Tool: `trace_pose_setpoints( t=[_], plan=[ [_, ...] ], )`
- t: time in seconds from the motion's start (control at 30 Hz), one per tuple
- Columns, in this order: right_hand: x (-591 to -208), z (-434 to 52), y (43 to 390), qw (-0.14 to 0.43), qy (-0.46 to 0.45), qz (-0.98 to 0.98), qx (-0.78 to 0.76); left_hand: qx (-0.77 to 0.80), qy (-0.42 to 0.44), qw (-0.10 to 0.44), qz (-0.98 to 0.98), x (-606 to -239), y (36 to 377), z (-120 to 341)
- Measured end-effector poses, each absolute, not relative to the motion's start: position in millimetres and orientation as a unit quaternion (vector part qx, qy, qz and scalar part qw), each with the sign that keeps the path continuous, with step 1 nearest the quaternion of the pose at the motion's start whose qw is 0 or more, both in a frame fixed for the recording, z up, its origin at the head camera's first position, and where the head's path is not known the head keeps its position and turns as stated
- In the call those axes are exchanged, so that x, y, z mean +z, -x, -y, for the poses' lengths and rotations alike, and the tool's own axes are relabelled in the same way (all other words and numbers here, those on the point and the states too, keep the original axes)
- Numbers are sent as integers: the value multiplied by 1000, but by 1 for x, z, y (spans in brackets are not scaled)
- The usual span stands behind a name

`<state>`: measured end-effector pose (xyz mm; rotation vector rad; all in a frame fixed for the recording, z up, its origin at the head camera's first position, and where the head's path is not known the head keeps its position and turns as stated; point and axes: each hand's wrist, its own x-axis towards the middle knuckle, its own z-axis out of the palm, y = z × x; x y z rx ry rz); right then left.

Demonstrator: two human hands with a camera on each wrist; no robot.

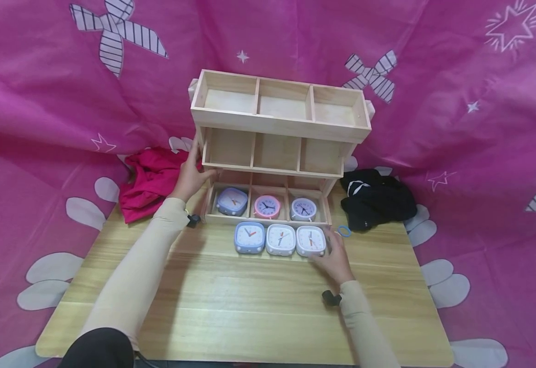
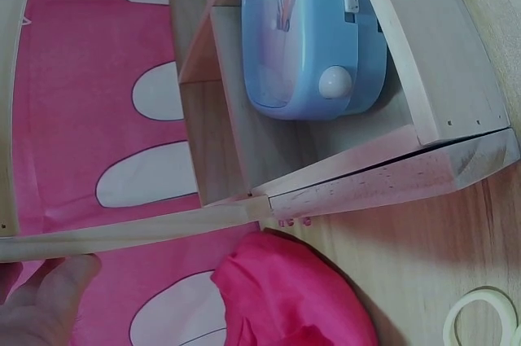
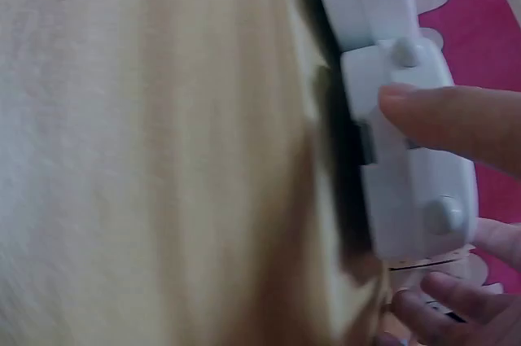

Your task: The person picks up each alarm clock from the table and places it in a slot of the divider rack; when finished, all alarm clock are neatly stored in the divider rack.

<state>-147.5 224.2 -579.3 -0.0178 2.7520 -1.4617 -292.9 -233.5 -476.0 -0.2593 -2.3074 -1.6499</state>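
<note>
Three clocks sat in a row on the wooden table, just in front of the wooden organizer: a blue clock, a middle white clock and a right white clock. The right hand came in from 5 o'clock, fingers lying on that right white clock. Wrist view was blurred, so I couldn't tell whether it was gripped or just touched.

Risk, as I judged it: the three touched side to side, so a sideways drag on the end one would likely shove its neighbour. A loose fingertip hold could drop it.

A blue ring lay at 2 o'clock of that hand, close enough to get swept.

Bottom tier already held a lavender clock, a pink clock and a pale round-faced clock, one per compartment. The two upper tiers overhung it, leaving tight access from above.

The left hand grasped the organizer's left side at 10 o'clock. If it let go, a push could shift the frame.

Red cloth sat at 9 o'clock, black cloth at 3 o'clock, both clear of the clocks.
</note>
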Motion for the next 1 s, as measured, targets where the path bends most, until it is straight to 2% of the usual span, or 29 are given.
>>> trace_pose_setpoints(
  t=[0.5,1.0],
  plan=[
    [-593,-214,149,-51,38,-879,-473,-574,83,150,801,-475,294,233],
    [-597,-213,150,-21,22,-869,-495,-578,82,131,802,-473,291,232]
  ],
)
